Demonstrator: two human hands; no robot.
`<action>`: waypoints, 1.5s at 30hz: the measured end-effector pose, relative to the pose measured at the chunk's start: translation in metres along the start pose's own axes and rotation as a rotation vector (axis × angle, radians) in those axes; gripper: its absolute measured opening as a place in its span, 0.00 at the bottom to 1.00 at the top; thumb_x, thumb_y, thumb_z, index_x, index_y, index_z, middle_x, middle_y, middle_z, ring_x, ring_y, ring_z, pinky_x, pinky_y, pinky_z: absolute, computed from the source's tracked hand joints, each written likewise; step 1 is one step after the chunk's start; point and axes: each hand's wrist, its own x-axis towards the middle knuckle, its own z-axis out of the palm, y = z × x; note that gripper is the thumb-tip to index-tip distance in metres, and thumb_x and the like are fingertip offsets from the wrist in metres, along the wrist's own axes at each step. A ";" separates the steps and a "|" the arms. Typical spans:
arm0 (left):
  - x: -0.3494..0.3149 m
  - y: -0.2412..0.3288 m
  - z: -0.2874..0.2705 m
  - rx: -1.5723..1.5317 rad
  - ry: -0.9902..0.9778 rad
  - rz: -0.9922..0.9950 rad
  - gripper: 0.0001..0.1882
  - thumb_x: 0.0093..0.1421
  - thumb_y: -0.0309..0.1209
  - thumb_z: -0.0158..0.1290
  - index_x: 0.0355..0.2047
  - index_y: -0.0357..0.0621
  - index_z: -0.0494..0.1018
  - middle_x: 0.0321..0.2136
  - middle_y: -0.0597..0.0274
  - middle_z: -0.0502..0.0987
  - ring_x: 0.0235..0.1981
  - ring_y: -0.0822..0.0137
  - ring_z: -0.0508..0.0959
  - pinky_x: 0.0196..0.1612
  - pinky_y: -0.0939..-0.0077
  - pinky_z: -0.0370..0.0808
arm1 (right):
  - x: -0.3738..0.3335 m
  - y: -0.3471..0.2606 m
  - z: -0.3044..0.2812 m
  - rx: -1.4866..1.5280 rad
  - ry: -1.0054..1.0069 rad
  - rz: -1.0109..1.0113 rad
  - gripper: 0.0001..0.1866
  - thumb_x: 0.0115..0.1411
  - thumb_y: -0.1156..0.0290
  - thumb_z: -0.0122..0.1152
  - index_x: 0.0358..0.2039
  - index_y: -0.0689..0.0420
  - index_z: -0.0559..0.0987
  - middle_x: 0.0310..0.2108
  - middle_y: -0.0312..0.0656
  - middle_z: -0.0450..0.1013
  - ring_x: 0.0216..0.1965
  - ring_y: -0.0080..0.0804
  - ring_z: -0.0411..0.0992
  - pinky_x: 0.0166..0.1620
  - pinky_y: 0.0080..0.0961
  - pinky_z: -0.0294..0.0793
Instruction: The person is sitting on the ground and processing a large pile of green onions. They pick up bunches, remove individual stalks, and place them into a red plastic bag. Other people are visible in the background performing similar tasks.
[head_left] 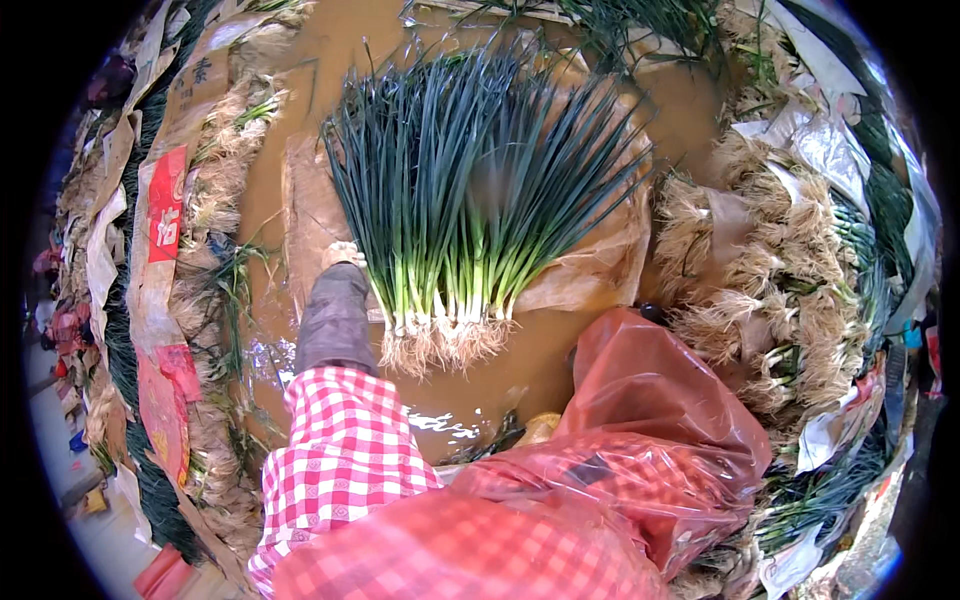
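Just then the left hand (343,256) touched the scallions (470,200), grip unclear; the right hand was hidden under red plastic (650,400).

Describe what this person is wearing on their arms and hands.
Both arms wear red-and-white checked sleeves. The left hand is in a long dark grey glove reaching up over the cuff. The right arm is wrapped in a crinkled, see-through red plastic cover; the right hand itself is hidden.

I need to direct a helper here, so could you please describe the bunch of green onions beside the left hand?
In the middle lies a pool of muddy brown water. The bunch of green onions fans out across it, touched by the gloved left hand. Unlike the stacked bundles around it, it lies unwrapped.
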 end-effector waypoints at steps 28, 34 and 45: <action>-0.242 -0.057 0.046 -0.282 0.090 -0.302 0.09 0.59 0.33 0.50 0.33 0.41 0.75 0.17 0.63 0.72 0.14 0.71 0.71 0.15 0.74 0.68 | 0.008 -0.011 -0.009 -0.030 -0.049 -0.159 0.27 0.64 0.60 0.54 0.57 0.65 0.69 0.58 0.51 0.67 0.60 0.43 0.64 0.62 0.33 0.62; -0.330 -0.070 -0.007 -0.463 -0.551 -0.768 0.03 0.54 0.28 0.50 0.24 0.52 0.72 0.16 0.70 0.71 0.13 0.72 0.66 0.15 0.77 0.62 | -0.001 0.008 -0.002 -0.016 -0.043 -0.231 0.26 0.64 0.60 0.55 0.57 0.66 0.70 0.58 0.52 0.68 0.59 0.44 0.65 0.62 0.33 0.62; -0.339 -0.052 0.114 -0.041 -1.064 -0.664 0.06 0.60 0.33 0.54 0.34 0.58 0.68 0.21 0.66 0.67 0.18 0.65 0.67 0.16 0.71 0.64 | -0.075 0.161 0.034 -0.687 0.283 -0.440 0.29 0.60 0.55 0.60 0.53 0.66 0.74 0.53 0.55 0.72 0.55 0.46 0.70 0.59 0.35 0.66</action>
